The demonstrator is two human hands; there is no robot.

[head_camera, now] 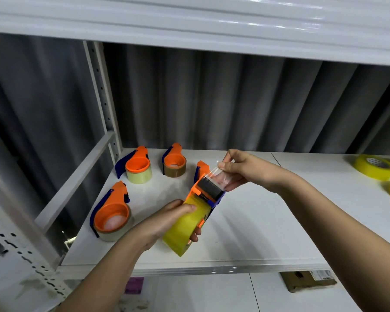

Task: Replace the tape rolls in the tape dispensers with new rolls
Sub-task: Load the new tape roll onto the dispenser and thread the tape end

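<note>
The left hand (167,218) grips a yellow tape roll (185,228) already seated in an orange and blue tape dispenser (206,194), fingers curled round the roll and thumb on top, holding the whole tool in the air just above the white shelf (257,233). The dispenser's long axis runs from the roll, low and near the person, up and away to its head with the dark roller, so the cutting end points toward the right hand (241,170). That hand pinches the clear free end of the tape (214,174) between thumb and fingertips, drawn out just past the head; the strip looks threaded over the roller, though the glare on it makes the exact path hard to read. The next move likely turns on this line: the pull should follow the dispenser's axis, outward from the roll, with the right hand being the nearer one to the head. Further back on the shelf lie three other loaded dispensers (113,212), and a fourth (200,167) shows partly behind the held one. Spare yellow rolls (373,167) sit at the far right, well apart from both hands
</note>
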